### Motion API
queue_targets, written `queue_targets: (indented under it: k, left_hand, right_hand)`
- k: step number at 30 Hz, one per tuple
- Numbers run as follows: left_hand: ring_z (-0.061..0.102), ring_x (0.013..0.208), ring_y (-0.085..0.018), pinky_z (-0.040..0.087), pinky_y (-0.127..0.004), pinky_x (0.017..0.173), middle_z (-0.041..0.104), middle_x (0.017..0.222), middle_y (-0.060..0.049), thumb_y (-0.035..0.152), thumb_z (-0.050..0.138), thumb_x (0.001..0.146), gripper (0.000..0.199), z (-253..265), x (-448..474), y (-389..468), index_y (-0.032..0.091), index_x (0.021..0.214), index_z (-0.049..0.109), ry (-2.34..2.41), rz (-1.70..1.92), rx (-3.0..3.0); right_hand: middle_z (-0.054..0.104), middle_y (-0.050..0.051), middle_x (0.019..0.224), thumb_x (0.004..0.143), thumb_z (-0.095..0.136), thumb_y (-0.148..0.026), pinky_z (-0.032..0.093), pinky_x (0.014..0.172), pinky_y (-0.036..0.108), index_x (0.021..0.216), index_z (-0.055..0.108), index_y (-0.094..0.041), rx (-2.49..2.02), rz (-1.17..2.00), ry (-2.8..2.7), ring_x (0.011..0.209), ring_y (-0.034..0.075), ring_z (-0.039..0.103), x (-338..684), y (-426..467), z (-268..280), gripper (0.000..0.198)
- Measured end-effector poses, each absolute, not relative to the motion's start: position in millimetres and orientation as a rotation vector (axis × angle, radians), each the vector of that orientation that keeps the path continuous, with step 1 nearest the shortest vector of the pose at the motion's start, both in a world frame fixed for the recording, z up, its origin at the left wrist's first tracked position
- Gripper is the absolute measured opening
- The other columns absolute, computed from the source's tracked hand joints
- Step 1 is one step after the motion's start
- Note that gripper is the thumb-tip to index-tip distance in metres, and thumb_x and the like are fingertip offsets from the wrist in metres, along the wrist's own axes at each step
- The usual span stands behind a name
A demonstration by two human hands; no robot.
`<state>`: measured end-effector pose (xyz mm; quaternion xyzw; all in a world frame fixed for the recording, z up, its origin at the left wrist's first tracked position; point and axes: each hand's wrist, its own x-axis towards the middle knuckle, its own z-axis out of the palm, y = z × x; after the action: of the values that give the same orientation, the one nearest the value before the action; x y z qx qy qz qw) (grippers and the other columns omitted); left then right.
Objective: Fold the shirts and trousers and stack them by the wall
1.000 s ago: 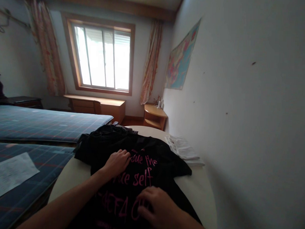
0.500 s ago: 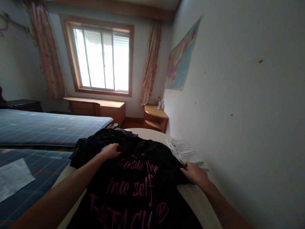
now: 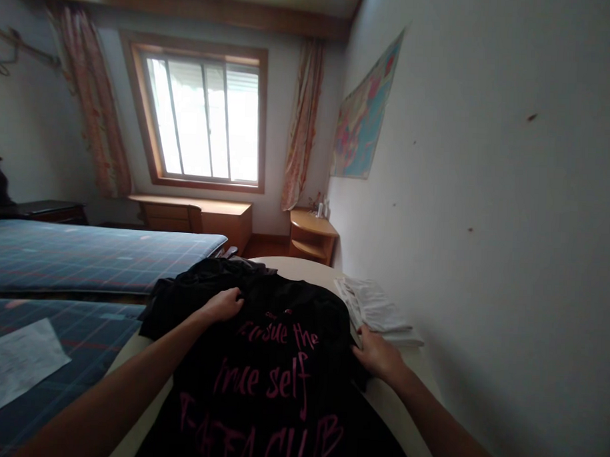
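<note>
A black T-shirt (image 3: 281,351) with pink lettering lies spread over a pale round-ended table (image 3: 304,263). My left hand (image 3: 225,304) pinches its cloth near the shoulder on the left side. On the other side, my right hand (image 3: 377,351) is closed on the shirt's sleeve, with the fingertips partly hidden. More dark crumpled clothing (image 3: 193,278) is heaped at the far left of the table, beside my left hand. Folded white cloth (image 3: 375,304) rests just beyond my right hand, along the wall.
Two blue plaid mattresses (image 3: 94,258) are on the left, with a printed paper sheet (image 3: 23,365) on the nearer one. A wooden desk (image 3: 225,216) and a corner shelf (image 3: 312,223) stand under the window. The white wall (image 3: 507,295) runs close on the right.
My right hand has moved inward to the left, drawing the sleeve in toward the shirt's body. My left hand has barely shifted and keeps its hold.
</note>
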<state>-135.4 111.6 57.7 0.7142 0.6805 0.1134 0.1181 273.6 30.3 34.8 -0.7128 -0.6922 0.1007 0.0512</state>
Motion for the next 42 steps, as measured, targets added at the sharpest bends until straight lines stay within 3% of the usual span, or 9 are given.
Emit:
queue_targets:
  k: [7, 15, 20, 24, 27, 32, 34, 37, 42]
  left_hand:
    - [0.067, 0.063, -0.021, 0.052, -0.028, 0.06, 0.07, 0.074, -0.002, 0.021, 0.058, 0.077, 0.024, 106.1, -160.2, 113.8, 0.017, 0.1, 0.061, 2.042, 0.286, 2.017]
    - [0.061, 0.113, -0.029, 0.047, -0.04, 0.097, 0.064, 0.119, -0.019, 0.023, 0.036, 0.092, 0.037, 171.5, -188.8, 148.5, 0.009, 0.123, 0.051, 2.453, 0.939, 1.993]
    - [0.026, 0.144, -0.039, 0.029, -0.054, 0.114, 0.036, 0.15, -0.025, 0.023, 0.051, 0.084, 0.054, 138.8, -153.6, 140.8, 0.005, 0.134, 0.046, 2.456, 1.108, 2.28]
    - [0.035, 0.139, -0.033, 0.037, -0.044, 0.11, 0.04, 0.15, -0.018, 0.025, 0.054, 0.086, 0.05, 86.6, -102.8, 107.9, 0.011, 0.134, 0.05, 2.207, 0.749, 2.567]
    - [0.049, 0.126, -0.032, 0.043, -0.045, 0.102, 0.049, 0.142, -0.016, 0.028, 0.053, 0.089, 0.045, 48.8, -72.7, 85.5, 0.014, 0.131, 0.054, 2.083, 0.471, 2.557]
    - [0.059, 0.11, -0.031, 0.049, -0.043, 0.09, 0.057, 0.134, -0.015, 0.03, 0.047, 0.094, 0.038, 19.2, -56.4, 79.4, 0.016, 0.128, 0.058, 2.044, 0.364, 2.536]
    - [0.058, 0.113, -0.031, 0.048, -0.045, 0.092, 0.051, 0.142, -0.016, 0.024, 0.041, 0.096, 0.04, 24.1, -60.4, 88.7, 0.015, 0.132, 0.055, 2.083, 0.405, 2.548]
    - [0.044, 0.131, -0.034, 0.04, -0.048, 0.102, 0.041, 0.152, -0.015, 0.013, 0.039, 0.093, 0.04, 40.1, -73.1, 109.9, 0.014, 0.125, 0.062, 2.084, 0.456, 2.676]
    - [0.037, 0.136, -0.032, 0.043, -0.045, 0.099, 0.052, 0.145, -0.01, 0.006, 0.043, 0.086, 0.034, 54.8, -92.3, 141.5, 0.017, 0.099, 0.073, 1.925, 0.329, 2.777]
  right_hand:
    - [0.072, 0.011, 0.082, 0.084, 0.055, -0.027, 0.042, 0.065, 0.028, 0.078, 0.071, -0.014, -2.159, 0.467, -2.277, 0.08, 0.023, 0.067, 273.8, 42.4, 54.1, 0.021]
    - [0.072, 0.013, 0.094, 0.094, 0.045, -0.033, 0.046, 0.073, 0.031, 0.11, 0.067, -0.016, -2.303, -0.068, -1.783, 0.088, 0.025, 0.068, 290.5, 86.6, 145.1, 0.032]
    - [0.065, 0.018, 0.115, 0.095, 0.044, -0.033, 0.049, 0.077, 0.037, 0.13, 0.054, -0.015, -2.309, -0.368, -1.664, 0.099, 0.03, 0.066, 279.7, 96.3, 138.3, 0.04]
    - [0.06, 0.017, 0.129, 0.094, 0.049, -0.036, 0.045, 0.091, 0.041, 0.126, 0.06, -0.016, -2.225, -0.363, -1.939, 0.116, 0.031, 0.057, 264.1, 95.4, 98.4, 0.039]
    - [0.057, 0.015, 0.137, 0.095, 0.048, -0.039, 0.034, 0.104, 0.045, 0.138, 0.051, -0.019, -2.128, -0.306, -2.101, 0.126, 0.029, 0.05, 252.2, 94.3, 72.1, 0.048]
    - [0.071, 0.016, 0.111, 0.1, 0.039, -0.043, 0.035, 0.096, 0.046, 0.144, 0.047, -0.019, -2.172, -0.28, -2.141, 0.112, 0.031, 0.06, 238.9, 98.2, 57.2, 0.051]
    - [0.073, 0.017, 0.103, 0.102, 0.032, -0.042, 0.036, 0.093, 0.045, 0.129, 0.062, -0.018, -2.183, -0.283, -2.146, 0.105, 0.03, 0.062, 235.0, 103.0, 58.7, 0.047]
    - [0.069, 0.021, 0.113, 0.102, 0.03, -0.039, 0.035, 0.097, 0.044, 0.105, 0.073, -0.013, -2.132, -0.335, -2.145, 0.116, 0.031, 0.056, 229.1, 114.1, 61.9, 0.05]
    - [0.063, 0.017, 0.126, 0.097, 0.045, -0.032, 0.042, 0.094, 0.034, 0.114, 0.068, -0.014, -2.075, -0.257, -2.185, 0.117, 0.026, 0.057, 222.6, 137.9, 58.6, 0.033]
